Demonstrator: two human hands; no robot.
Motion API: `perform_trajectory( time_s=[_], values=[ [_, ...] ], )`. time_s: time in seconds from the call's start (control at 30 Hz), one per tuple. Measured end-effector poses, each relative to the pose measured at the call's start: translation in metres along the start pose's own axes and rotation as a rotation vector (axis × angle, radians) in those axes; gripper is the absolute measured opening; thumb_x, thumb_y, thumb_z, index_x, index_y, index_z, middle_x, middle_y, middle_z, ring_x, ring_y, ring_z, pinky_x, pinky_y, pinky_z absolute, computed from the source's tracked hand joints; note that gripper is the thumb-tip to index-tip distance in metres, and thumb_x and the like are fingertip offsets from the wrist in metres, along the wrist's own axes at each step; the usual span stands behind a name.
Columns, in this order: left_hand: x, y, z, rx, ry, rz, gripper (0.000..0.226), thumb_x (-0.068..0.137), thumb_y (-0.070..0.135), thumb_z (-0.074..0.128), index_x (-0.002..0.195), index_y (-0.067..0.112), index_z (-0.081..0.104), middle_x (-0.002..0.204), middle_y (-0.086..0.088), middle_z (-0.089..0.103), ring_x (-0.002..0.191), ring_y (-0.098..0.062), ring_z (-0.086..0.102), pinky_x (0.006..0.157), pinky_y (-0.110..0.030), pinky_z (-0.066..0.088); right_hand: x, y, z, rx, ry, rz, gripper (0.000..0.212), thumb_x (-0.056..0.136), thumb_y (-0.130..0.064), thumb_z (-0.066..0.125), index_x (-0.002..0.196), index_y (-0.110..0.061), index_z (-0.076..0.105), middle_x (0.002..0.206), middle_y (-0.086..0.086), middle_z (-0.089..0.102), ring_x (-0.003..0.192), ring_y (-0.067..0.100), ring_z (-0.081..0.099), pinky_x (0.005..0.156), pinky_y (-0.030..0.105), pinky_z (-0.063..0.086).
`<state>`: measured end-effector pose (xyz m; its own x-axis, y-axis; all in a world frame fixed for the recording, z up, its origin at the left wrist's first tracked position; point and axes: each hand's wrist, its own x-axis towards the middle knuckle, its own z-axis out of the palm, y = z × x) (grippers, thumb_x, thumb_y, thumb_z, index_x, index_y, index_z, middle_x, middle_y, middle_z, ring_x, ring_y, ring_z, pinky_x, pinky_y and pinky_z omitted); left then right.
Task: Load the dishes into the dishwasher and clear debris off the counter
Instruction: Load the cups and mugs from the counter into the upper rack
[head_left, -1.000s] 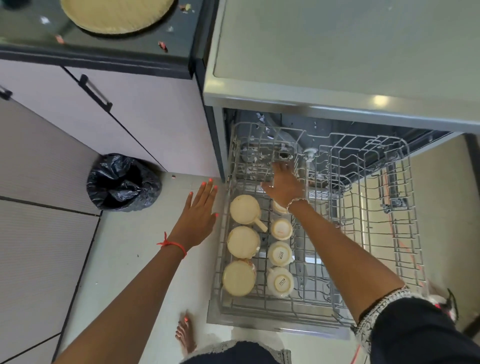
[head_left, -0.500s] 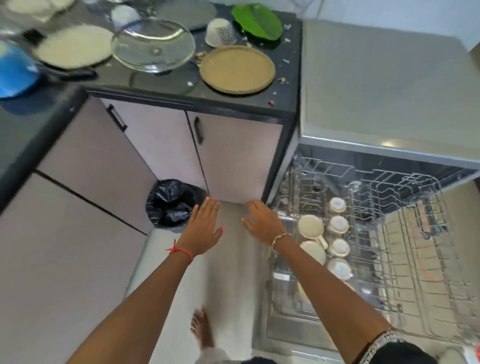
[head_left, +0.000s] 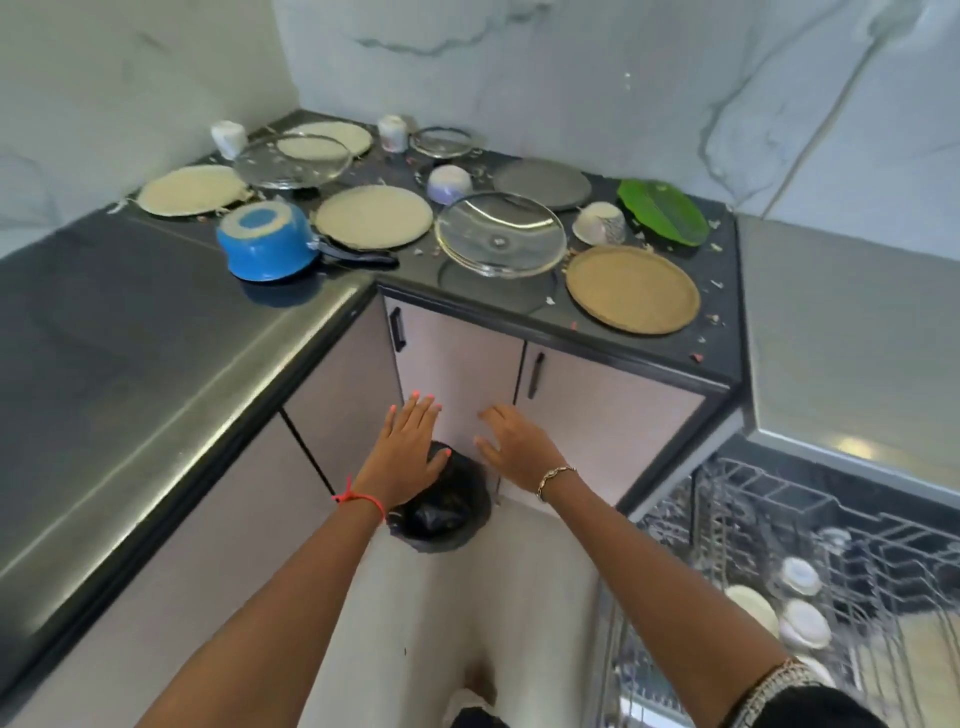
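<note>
The dishes wait on the dark counter (head_left: 130, 322): a brown plate (head_left: 632, 288) near the front edge, a glass lid (head_left: 500, 234) just beside it, a blue pot (head_left: 265, 241) upside down to the left; crumbs (head_left: 695, 356) lie around them; the dishwasher rack (head_left: 883, 525) stands pulled out at the lower right, with pale cups (head_left: 802, 623) inside; the left hand (head_left: 408, 452) and the right hand (head_left: 519, 449) are both flat with fingers straight, holding nothing, above a black bin bag (head_left: 441, 512).

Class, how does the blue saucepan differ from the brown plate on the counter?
The blue saucepan is deep, has a black handle and sits upside down; the brown plate is flat and handleless. The saucepan sits left, the plate right, nearer the dishwasher. Both rest on the dark counter.
</note>
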<state>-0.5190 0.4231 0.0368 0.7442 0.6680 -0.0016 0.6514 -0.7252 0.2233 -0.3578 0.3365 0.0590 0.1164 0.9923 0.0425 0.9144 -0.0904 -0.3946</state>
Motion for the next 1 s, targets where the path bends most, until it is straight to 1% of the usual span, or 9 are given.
perform_trajectory(
  time_s=[0.07,0.23,0.33,0.43,0.47,0.6,0.7,0.83,1.0],
  values=[
    [0.022,-0.018,-0.014,0.02,0.052,-0.016,0.063,0.097,0.036,0.04,0.148,0.009,0.016,0.157,-0.005,0.011,0.146,-0.021,-0.001,0.117,-0.038,-0.003,0.033,-0.003,-0.012,0.001,0.052,-0.043,0.034,0.092,-0.016,0.049,0.122,0.002,0.05,0.123,0.017,0.052,0.113,0.029,0.05,0.096,0.032,0.036],
    [0.094,-0.054,-0.05,0.008,0.137,-0.062,0.062,0.097,0.035,0.043,0.147,0.008,0.019,0.156,-0.004,0.013,0.146,-0.02,0.0,0.116,-0.038,-0.004,0.122,0.008,-0.041,-0.003,0.163,-0.148,0.028,0.089,-0.012,0.053,0.112,0.004,0.057,0.111,0.019,0.058,0.106,0.032,0.054,0.094,0.035,0.041],
    [0.146,-0.07,-0.07,-0.019,0.202,-0.096,0.062,0.095,0.032,0.047,0.146,0.011,0.021,0.156,-0.003,0.016,0.146,-0.018,0.001,0.116,-0.037,-0.003,0.179,0.019,-0.067,0.016,0.234,-0.17,0.022,0.088,-0.011,0.054,0.104,0.003,0.06,0.103,0.018,0.06,0.098,0.031,0.056,0.087,0.035,0.044],
    [0.197,-0.085,-0.089,-0.069,0.251,-0.12,0.06,0.094,0.031,0.05,0.145,0.01,0.026,0.154,-0.005,0.022,0.145,-0.02,0.006,0.117,-0.037,0.0,0.238,0.034,-0.095,0.0,0.289,-0.206,0.018,0.085,-0.007,0.056,0.097,0.004,0.063,0.098,0.02,0.063,0.094,0.034,0.058,0.085,0.031,0.039],
    [0.213,-0.09,-0.094,-0.069,0.254,-0.126,0.06,0.094,0.031,0.05,0.144,0.009,0.026,0.154,-0.006,0.022,0.145,-0.02,0.006,0.117,-0.037,0.001,0.256,0.04,-0.103,-0.005,0.288,-0.208,0.018,0.085,-0.008,0.056,0.097,0.004,0.063,0.098,0.02,0.063,0.095,0.034,0.058,0.085,0.031,0.039],
    [0.267,-0.107,-0.113,-0.083,0.302,-0.148,0.058,0.094,0.028,0.05,0.143,0.009,0.028,0.152,-0.007,0.025,0.145,-0.021,0.008,0.117,-0.038,0.004,0.317,0.061,-0.127,-0.025,0.254,-0.251,0.02,0.088,-0.011,0.051,0.099,0.002,0.062,0.1,0.018,0.061,0.097,0.032,0.057,0.085,0.037,0.047],
    [0.295,-0.121,-0.123,-0.057,0.308,-0.167,0.058,0.094,0.027,0.051,0.143,0.009,0.028,0.152,-0.007,0.026,0.145,-0.022,0.01,0.117,-0.04,0.006,0.352,0.071,-0.138,-0.005,0.222,-0.238,0.021,0.091,-0.014,0.05,0.102,0.001,0.061,0.104,0.016,0.059,0.1,0.029,0.054,0.085,0.036,0.045],
    [0.325,-0.145,-0.134,-0.03,0.301,-0.193,0.058,0.093,0.028,0.051,0.143,0.008,0.029,0.151,-0.008,0.027,0.144,-0.023,0.012,0.117,-0.04,0.009,0.392,0.078,-0.148,0.032,0.19,-0.212,0.022,0.092,-0.013,0.049,0.104,0.001,0.06,0.109,0.015,0.058,0.101,0.03,0.054,0.081,0.039,0.046],
    [0.351,-0.18,-0.148,-0.022,0.33,-0.209,0.057,0.093,0.028,0.052,0.142,0.007,0.03,0.149,-0.01,0.029,0.143,-0.024,0.016,0.117,-0.039,0.011,0.437,0.075,-0.151,0.021,0.161,-0.192,0.024,0.093,-0.016,0.047,0.106,0.0,0.059,0.11,0.012,0.056,0.099,0.026,0.054,0.079,0.033,0.042]
  ],
)
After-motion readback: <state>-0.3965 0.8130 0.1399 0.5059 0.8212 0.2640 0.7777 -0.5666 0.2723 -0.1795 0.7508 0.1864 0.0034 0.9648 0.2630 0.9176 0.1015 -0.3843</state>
